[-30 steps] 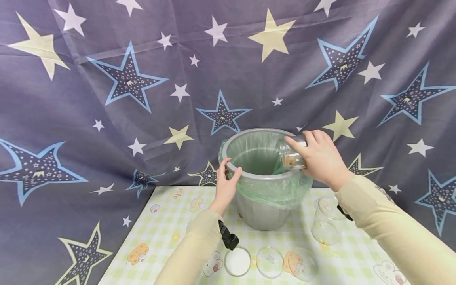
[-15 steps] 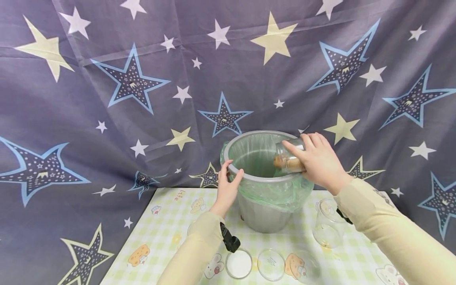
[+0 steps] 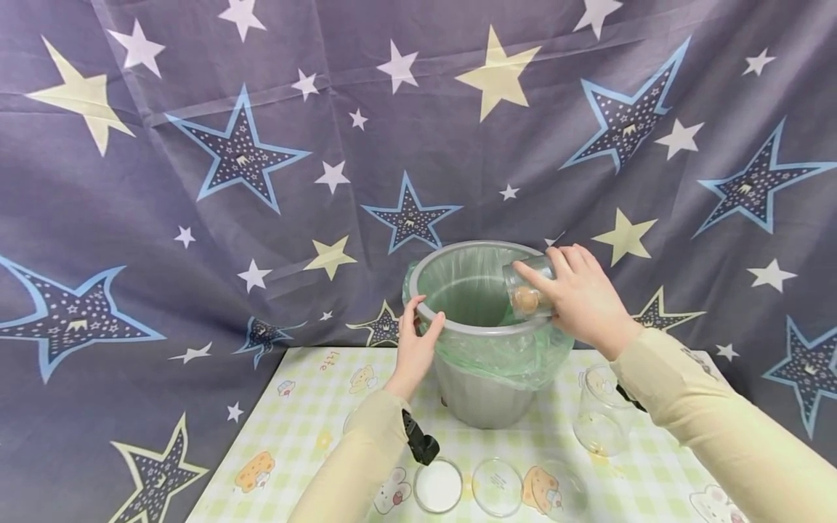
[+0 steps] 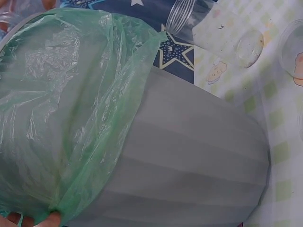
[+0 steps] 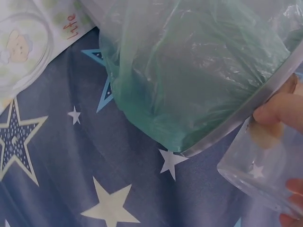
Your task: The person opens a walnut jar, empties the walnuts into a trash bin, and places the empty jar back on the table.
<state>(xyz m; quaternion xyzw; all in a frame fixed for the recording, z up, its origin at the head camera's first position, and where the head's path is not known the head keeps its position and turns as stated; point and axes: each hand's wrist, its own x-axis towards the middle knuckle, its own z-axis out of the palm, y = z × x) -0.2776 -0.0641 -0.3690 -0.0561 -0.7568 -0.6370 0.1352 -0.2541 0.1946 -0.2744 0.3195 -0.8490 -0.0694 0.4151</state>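
Note:
A grey trash can [image 3: 487,403] lined with a thin green bag [image 3: 503,363] stands on the table. My left hand [image 3: 415,352] grips its near-left rim; in the left wrist view, fingertips [image 4: 49,220] of that hand press on the bag. My right hand [image 3: 591,301] holds a clear jar [image 3: 539,269] tipped on its side, its mouth facing left over the can's opening. Inside the jar lies a roundish brown piece [image 3: 525,299], also blurrily visible through the jar wall in the right wrist view. The bottom of the can's inside is hidden.
A second clear jar [image 3: 598,428] stands right of the can, near my right forearm. Along the front lie a white-filled round lid [image 3: 438,485] and clear round lids [image 3: 497,487]. A starry curtain [image 3: 261,218] hangs close behind the checked tablecloth [image 3: 294,428].
The jar has moved slightly left and down, farther over the can's opening. The brown contents have shifted inside it. My left hand keeps its grip on the rim.

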